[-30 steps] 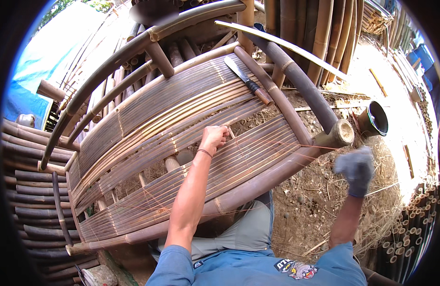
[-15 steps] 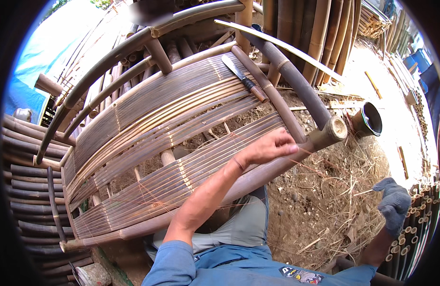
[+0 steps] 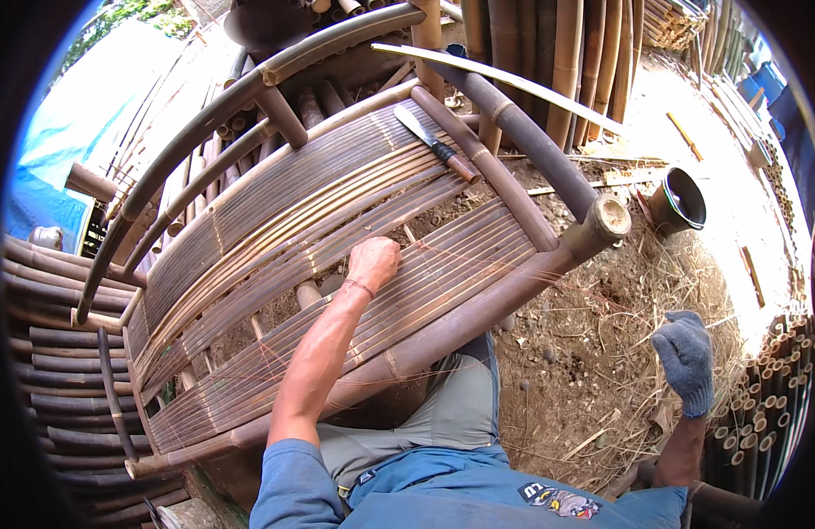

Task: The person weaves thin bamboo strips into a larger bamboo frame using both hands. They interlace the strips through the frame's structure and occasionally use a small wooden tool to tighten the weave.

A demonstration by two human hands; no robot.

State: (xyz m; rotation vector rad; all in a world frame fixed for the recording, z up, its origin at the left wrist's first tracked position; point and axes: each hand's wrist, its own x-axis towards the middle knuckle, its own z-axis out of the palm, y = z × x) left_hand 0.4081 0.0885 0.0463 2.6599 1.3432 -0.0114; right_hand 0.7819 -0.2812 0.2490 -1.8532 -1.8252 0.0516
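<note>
the bare left hand (image 3: pixel 375 262) is at the bamboo slats (image 3: pixel 465 257).

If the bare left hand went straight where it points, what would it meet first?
Probably the long, dark brown bamboo slats beyond the knuckles; depth is unclear, so the left hand might pass above.

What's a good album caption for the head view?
Left hand over bamboo slats, gloved right hand out to the side, knife lying nearby.

Single head-worn fisheye view: faces down and forward over the wearer's lap (image 3: pixel 429 414) onto a nearby bamboo settee (image 3: pixel 460 328).
</note>
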